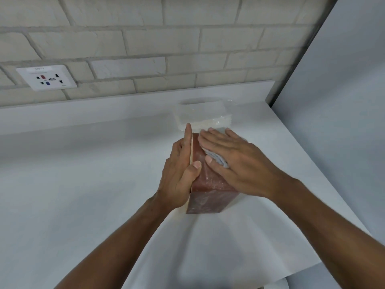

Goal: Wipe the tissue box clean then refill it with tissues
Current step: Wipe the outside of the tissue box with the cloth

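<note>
Near the right end of the white surface (83, 174), a reddish-brown tissue box (208, 184) is standing on a narrow side, its long faces running away from the person. Both hands are working on it. The left hand (179, 174) is gripping the box from the left: its fingers are lying straight along the pale left face, pointing away from the person, while the thumb is hooking over the upper edge onto the brown top face. The right hand (235, 161) is lying flat on that top face with its fingers straight and close together, pressing a folded grey cloth (216, 158) against the box; the cloth is showing between the thumb and the forefinger and is mostly hidden under the palm. The two thumbs are sitting just beside each other on the top face.

Just beyond the box, toward the wall, a pack of white tissues in clear plastic wrap (202, 113) is lying flat on the surface, apart from both hands. Behind it, a pale brick wall (145, 38) is rising, carrying a white wall socket (46, 77) at the far left. A plain light panel (343, 101) is closing off the right side of the surface.
</note>
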Demonstrator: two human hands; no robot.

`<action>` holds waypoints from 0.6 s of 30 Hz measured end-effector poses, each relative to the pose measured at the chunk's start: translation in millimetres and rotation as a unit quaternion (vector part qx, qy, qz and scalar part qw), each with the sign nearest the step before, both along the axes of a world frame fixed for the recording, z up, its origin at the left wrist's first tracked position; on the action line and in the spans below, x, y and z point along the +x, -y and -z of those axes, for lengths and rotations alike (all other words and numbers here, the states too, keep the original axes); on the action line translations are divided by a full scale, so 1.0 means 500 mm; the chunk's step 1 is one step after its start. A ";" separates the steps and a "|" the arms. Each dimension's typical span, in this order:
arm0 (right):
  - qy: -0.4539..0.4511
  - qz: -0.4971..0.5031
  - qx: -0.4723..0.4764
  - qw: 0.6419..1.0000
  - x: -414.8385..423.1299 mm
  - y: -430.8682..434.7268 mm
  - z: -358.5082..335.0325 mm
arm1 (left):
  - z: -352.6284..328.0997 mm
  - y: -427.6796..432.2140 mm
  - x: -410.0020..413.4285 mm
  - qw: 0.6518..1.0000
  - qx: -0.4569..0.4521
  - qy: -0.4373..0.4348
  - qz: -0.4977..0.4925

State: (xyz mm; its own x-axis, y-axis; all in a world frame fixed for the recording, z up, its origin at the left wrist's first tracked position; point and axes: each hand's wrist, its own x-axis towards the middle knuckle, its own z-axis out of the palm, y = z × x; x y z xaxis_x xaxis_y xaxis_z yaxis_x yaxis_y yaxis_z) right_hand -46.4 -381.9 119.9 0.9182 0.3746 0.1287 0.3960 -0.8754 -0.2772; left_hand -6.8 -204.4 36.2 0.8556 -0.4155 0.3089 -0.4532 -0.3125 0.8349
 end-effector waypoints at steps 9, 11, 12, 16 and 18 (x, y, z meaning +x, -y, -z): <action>-0.029 0.039 0.161 0.986 -0.030 0.061 0.003 | -0.002 0.001 -0.005 1.000 -0.003 0.006 -0.002; -0.004 0.065 0.206 0.976 -0.037 0.050 0.012 | -0.003 0.000 -0.007 1.000 -0.001 0.005 -0.002; 0.011 0.070 0.203 0.977 -0.039 0.046 0.017 | -0.003 0.000 -0.007 1.000 0.000 0.005 -0.003; 0.017 0.088 0.118 0.989 -0.046 0.045 0.025 | -0.002 0.002 -0.005 1.000 -0.004 -0.003 -0.002; -0.028 0.082 0.119 0.989 -0.041 0.045 0.022 | -0.002 0.002 -0.003 1.000 -0.005 -0.006 0.000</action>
